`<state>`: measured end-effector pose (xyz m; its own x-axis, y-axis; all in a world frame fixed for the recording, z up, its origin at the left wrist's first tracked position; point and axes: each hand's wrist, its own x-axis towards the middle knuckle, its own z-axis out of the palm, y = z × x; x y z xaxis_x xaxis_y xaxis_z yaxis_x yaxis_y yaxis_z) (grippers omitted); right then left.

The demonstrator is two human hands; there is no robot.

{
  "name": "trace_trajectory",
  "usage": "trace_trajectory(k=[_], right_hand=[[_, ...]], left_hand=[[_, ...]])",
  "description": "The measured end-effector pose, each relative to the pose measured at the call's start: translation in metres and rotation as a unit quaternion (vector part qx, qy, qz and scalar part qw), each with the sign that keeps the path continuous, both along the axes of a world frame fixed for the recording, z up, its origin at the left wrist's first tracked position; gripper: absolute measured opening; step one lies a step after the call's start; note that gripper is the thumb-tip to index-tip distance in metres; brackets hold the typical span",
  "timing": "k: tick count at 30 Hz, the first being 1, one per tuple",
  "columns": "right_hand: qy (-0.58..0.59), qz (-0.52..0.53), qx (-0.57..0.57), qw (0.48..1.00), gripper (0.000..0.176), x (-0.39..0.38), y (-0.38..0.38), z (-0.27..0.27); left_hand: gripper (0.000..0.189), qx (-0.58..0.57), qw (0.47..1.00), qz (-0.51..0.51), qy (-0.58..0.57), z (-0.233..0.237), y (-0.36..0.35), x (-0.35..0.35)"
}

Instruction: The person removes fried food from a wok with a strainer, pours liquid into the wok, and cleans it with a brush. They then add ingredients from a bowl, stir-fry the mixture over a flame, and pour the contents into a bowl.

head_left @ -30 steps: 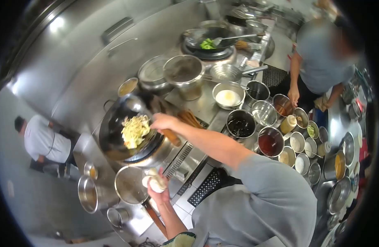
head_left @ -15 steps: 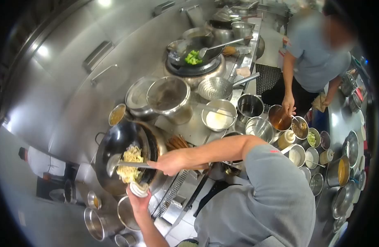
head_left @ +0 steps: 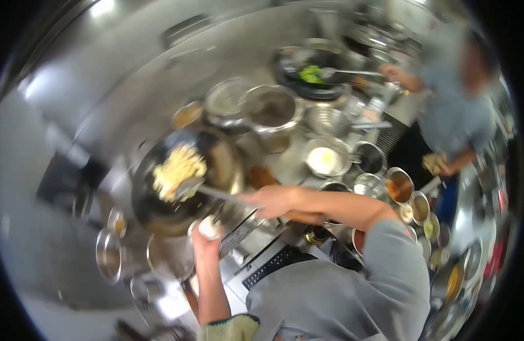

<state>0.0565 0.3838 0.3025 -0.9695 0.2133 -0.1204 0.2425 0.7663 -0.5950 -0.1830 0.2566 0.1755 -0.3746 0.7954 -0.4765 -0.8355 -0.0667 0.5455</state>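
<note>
My right hand (head_left: pixel 270 200) is wrapped round the handle of a metal ladle (head_left: pixel 189 188), whose bowl lies against the near edge of a heap of pale noodles (head_left: pixel 182 163). The noodles sit in a large dark wok (head_left: pixel 145 202) over the near burner. At the wok's near rim, my left hand (head_left: pixel 204 241) grips a folded white cloth (head_left: pixel 209 227). The part of the rim under the cloth is hidden. Motion blurs the noodles and the ladle.
A co-worker's hand (head_left: pixel 394 74) holds a ladle in a far wok (head_left: pixel 284 82) with green vegetables (head_left: pixel 311 74); their other hand has a cloth (head_left: pixel 433 163). A large steel pot (head_left: pixel 299 116) stands between the woks. Several seasoning containers, including one of reddish sauce (head_left: pixel 399 186), line the right.
My ladle has drawn back from across the noodles to their near edge, and the noodles have shifted within the wok. The co-worker's hand has gone from the seasoning containers to the far ladle.
</note>
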Motion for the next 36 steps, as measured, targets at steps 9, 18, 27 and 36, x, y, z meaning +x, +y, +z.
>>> trace_trajectory(k=[9, 18, 27, 36], right_hand=[[0.016, -0.087, 0.069, 0.994, 0.069, -0.067, -0.004, -0.057], [-0.034, -0.056, 0.021, 0.998, 0.066, -0.054, -0.014, -0.007], [0.062, -0.062, 0.036, 0.996, 0.067, -0.031, -0.017, -0.021], [0.022, -0.023, -0.052, 0.998, 0.066, -0.022, -0.008, -0.021]], left_hand=[[0.016, 0.003, 0.997, 0.060, -0.046, -0.037, -0.009, 0.009], [0.023, 0.005, 1.000, -0.008, -0.029, 0.014, 0.009, -0.040], [0.023, 0.063, 0.995, 0.048, -0.068, 0.014, -0.010, -0.002], [0.032, 0.225, 0.968, 0.019, -0.106, -0.017, 0.014, -0.045]])
